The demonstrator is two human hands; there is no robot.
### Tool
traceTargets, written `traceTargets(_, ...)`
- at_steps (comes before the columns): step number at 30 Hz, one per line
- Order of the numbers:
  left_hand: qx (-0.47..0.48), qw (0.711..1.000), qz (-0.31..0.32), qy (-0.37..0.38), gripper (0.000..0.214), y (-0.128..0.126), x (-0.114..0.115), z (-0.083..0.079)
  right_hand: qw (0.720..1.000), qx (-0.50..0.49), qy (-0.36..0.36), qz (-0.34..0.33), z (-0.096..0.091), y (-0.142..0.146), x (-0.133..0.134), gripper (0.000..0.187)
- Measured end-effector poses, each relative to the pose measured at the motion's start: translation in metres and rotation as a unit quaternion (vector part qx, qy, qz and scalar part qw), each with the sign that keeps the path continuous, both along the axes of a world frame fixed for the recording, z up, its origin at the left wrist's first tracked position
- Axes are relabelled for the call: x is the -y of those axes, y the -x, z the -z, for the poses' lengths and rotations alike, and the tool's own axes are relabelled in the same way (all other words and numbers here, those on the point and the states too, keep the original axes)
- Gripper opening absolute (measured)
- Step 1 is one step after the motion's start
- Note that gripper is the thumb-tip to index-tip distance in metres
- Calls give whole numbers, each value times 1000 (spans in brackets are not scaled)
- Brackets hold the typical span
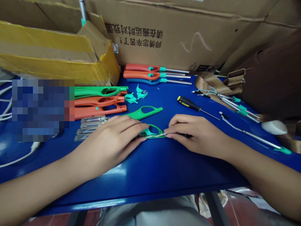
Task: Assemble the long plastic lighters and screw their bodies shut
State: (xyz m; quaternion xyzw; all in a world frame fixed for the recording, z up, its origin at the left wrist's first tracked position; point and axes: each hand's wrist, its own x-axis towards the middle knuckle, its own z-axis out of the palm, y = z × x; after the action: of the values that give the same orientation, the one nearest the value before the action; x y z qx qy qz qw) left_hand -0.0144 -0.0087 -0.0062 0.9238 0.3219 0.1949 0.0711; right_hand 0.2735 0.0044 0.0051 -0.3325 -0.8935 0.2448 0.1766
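Note:
My left hand (117, 135) is closed on a green lighter shell half (155, 137) that lies low over the blue table, with its thumb and fingers along the near side. A turquoise trigger (148, 131) and a thin pale wire sit in that shell. At the shell's right end, my right hand (194, 130) pinches with thumb and fingertips; what exactly is between them is too small to make out. Just behind lies another green shell half (147, 112). Clear lighter fuel tanks (90, 128) lie beside my left hand, partly hidden by it.
Finished-looking lighters (141, 74) lie at the back by a cardboard box (199, 37). Orange shells (101, 108), turquoise triggers (141, 93), a screwdriver (189, 103) and metal tubes with wires (256, 136) lie around. A yellow-taped carton (58, 67) stands back left; a brown strap (207, 83) lies right.

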Motion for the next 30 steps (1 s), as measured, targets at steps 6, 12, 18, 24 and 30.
traceTargets(6,17,1000,-3,10,27,-1,0,1,999,18,-44,6,0,4,4,23)
traceTargets(12,20,999,-12,23,27,-2,0,0,991,82,-105,-6,-5,5,5,26)
traceTargets(18,27,999,-10,20,26,-3,1,0,983,118,-139,-12,-8,6,7,33)
traceTargets(24,25,999,-16,29,29,-3,1,0,999,35,-17,14,-6,6,2,16)
traceTargets(30,48,998,-18,44,27,-6,5,2,988,-15,112,101,-5,8,-6,15)
